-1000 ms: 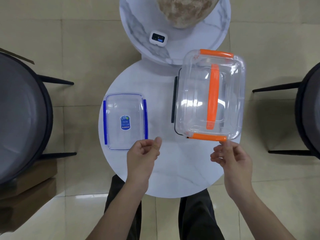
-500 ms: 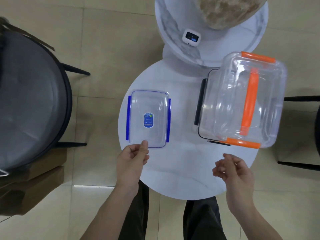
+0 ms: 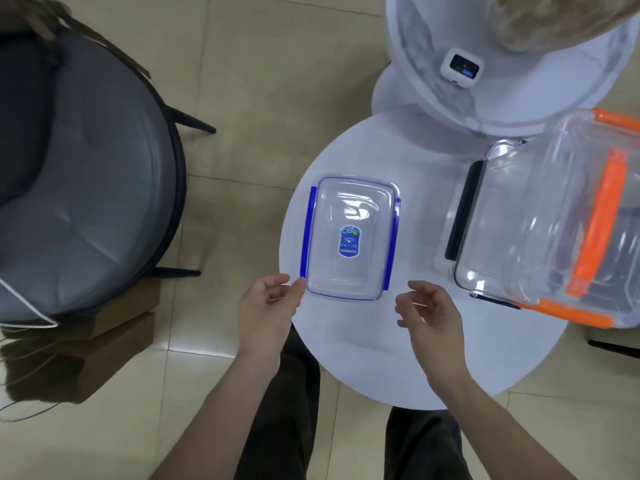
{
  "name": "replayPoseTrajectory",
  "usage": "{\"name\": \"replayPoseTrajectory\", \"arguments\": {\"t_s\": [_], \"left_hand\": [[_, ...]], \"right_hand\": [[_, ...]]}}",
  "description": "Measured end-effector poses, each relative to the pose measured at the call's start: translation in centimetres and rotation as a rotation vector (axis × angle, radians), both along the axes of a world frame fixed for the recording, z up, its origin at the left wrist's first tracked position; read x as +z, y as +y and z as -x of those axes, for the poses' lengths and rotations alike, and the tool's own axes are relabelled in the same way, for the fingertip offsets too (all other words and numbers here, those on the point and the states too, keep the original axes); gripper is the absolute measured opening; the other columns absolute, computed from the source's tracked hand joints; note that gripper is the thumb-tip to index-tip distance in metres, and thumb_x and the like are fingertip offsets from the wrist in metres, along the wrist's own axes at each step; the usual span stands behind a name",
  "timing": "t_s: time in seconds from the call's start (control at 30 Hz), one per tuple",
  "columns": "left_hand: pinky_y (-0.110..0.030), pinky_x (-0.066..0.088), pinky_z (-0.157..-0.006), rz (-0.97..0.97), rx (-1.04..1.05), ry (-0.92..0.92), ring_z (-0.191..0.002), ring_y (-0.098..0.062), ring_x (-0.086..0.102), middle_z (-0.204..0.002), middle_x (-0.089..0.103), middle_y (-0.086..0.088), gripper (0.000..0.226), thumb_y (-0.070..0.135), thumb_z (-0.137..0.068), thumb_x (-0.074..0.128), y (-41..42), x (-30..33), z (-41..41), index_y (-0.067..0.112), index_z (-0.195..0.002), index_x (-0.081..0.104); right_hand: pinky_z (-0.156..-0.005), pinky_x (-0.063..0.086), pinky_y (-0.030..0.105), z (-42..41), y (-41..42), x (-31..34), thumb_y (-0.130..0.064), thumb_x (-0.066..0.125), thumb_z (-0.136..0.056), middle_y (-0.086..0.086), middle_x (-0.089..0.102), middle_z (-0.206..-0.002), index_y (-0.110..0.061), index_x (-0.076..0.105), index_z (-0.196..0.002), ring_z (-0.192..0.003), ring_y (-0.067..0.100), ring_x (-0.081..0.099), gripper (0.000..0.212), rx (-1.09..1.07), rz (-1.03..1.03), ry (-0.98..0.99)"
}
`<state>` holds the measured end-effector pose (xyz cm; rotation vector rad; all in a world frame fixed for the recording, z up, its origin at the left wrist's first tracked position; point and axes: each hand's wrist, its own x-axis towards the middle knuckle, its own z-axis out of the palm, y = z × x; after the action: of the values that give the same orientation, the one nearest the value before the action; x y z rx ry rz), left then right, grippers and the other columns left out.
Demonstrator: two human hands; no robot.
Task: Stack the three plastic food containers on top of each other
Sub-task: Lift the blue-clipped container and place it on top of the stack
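A small clear container with blue side clips (image 3: 349,237) lies flat on the round white table (image 3: 363,341). My left hand (image 3: 268,306) hovers at its near left corner, fingers apart, holding nothing. My right hand (image 3: 427,313) floats just right of its near edge, fingers curled apart and empty. At the right, a large clear container with orange clips and an orange handle (image 3: 568,220) rests on top of a clear container with black clips (image 3: 464,209), whose left side sticks out from under it.
A second, marbled round table (image 3: 433,109) stands behind, bearing a small white device (image 3: 462,69) and a brownish rounded object (image 3: 561,19). A grey cushioned chair (image 3: 76,174) stands at the left, brown boxes (image 3: 86,344) on the floor beside it. My legs are below the table edge.
My right hand has left the orange-clipped container and moved left toward the blue-clipped one. My left hand has reached its near left corner. The view has swung left.
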<state>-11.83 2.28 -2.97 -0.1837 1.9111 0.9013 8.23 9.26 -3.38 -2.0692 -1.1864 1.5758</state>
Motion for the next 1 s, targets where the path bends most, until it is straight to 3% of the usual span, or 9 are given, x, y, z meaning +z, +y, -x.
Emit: {"name": "replayPoseTrajectory", "arguments": {"t_s": [0.1,0.2,0.27,0.37,0.6,0.73,0.8,0.93,1.0], "left_hand": [[-0.036,0.058,-0.085,0.017,-0.070,0.048,-0.091,-0.020,0.070,-0.101,0.072,-0.003,0.032,0.022,-0.077,0.082,0.4,-0.8,0.6,0.026,-0.103,0.065],[-0.018,0.050,-0.070,-0.002,-0.143,0.090,-0.091,-0.011,0.066,-0.110,0.066,0.004,0.046,0.019,-0.077,0.082,1.0,-1.4,1.1,0.024,-0.118,0.061],[-0.019,0.049,-0.074,-0.020,-0.194,0.111,-0.099,-0.012,0.064,-0.117,0.063,0.006,0.054,0.021,-0.077,0.082,1.5,-1.8,1.2,0.025,-0.125,0.057],[-0.029,0.053,-0.084,-0.046,-0.257,0.116,-0.109,-0.014,0.060,-0.125,0.059,0.006,0.062,0.021,-0.077,0.083,2.3,-2.5,1.3,0.026,-0.131,0.053],[-0.039,0.057,-0.092,-0.112,-0.296,0.034,-0.118,-0.017,0.059,-0.134,0.057,0.005,0.071,0.012,-0.077,0.082,3.4,-3.4,1.7,0.028,-0.138,0.050],[-0.022,0.057,-0.078,-0.151,-0.326,0.011,-0.118,-0.015,0.060,-0.130,0.061,0.004,0.073,0.003,-0.077,0.079,3.6,-4.0,1.8,0.027,-0.140,0.050],[-0.020,0.057,-0.077,-0.161,-0.343,0.007,-0.118,-0.016,0.060,-0.130,0.062,0.003,0.074,0.000,-0.077,0.077,3.6,-4.3,1.8,0.026,-0.140,0.050],[-0.041,0.060,-0.088,-0.155,-0.404,0.019,-0.118,-0.018,0.060,-0.127,0.063,0.000,0.078,-0.002,-0.077,0.076,3.6,-4.7,1.9,0.030,-0.141,0.047],[-0.044,0.060,-0.088,-0.148,-0.455,0.041,-0.115,-0.018,0.062,-0.124,0.064,0.000,0.079,0.000,-0.077,0.076,3.5,-4.9,1.9,0.031,-0.142,0.045]], "right_hand": [[-0.068,0.052,0.010,0.8,0.5,-1.1,-0.012,0.072,-0.087,-0.001,0.064,-0.110,-0.020,0.056,-0.123,-0.097,0.017,0.066,0.040,0.131,-0.033,-0.080],[-0.067,0.052,0.011,1.4,1.1,-2.2,-0.012,0.076,-0.084,-0.003,0.056,-0.121,-0.024,0.043,-0.140,-0.103,0.018,0.062,0.066,0.199,-0.025,-0.083],[-0.070,0.051,0.014,1.7,1.5,-2.5,-0.013,0.078,-0.083,-0.005,0.051,-0.127,-0.029,0.032,-0.149,-0.103,0.013,0.060,0.081,0.238,-0.003,-0.051],[-0.061,0.050,0.010,2.2,2.2,-3.1,-0.014,0.079,-0.082,-0.010,0.046,-0.127,-0.033,0.021,-0.154,-0.097,0.003,0.058,0.095,0.319,0.024,-0.047],[-0.060,0.051,0.009,2.9,3.6,-3.6,-0.010,0.079,-0.081,-0.010,0.046,-0.127,-0.034,0.017,-0.156,-0.103,0.014,0.058,0.100,0.358,0.050,-0.027],[-0.065,0.051,0.011,2.9,4.0,-4.1,-0.010,0.081,-0.079,-0.011,0.046,-0.126,-0.036,0.019,-0.155,-0.105,0.016,0.058,0.102,0.364,0.055,-0.034],[-0.059,0.051,0.009,2.9,4.1,-4.4,-0.011,0.082,-0.078,-0.011,0.047,-0.125,-0.038,0.019,-0.154,-0.103,0.015,0.059,0.103,0.370,0.058,-0.036],[-0.061,0.052,0.011,2.7,4.1,-5.1,-0.009,0.083,-0.077,-0.008,0.050,-0.126,-0.040,0.018,-0.155,-0.104,0.018,0.061,0.106,0.371,0.069,-0.037],[-0.064,0.053,0.013,2.6,4.0,-5.3,-0.008,0.082,-0.078,-0.006,0.052,-0.127,-0.042,0.016,-0.154,-0.104,0.020,0.062,0.106,0.372,0.071,-0.037]]}}
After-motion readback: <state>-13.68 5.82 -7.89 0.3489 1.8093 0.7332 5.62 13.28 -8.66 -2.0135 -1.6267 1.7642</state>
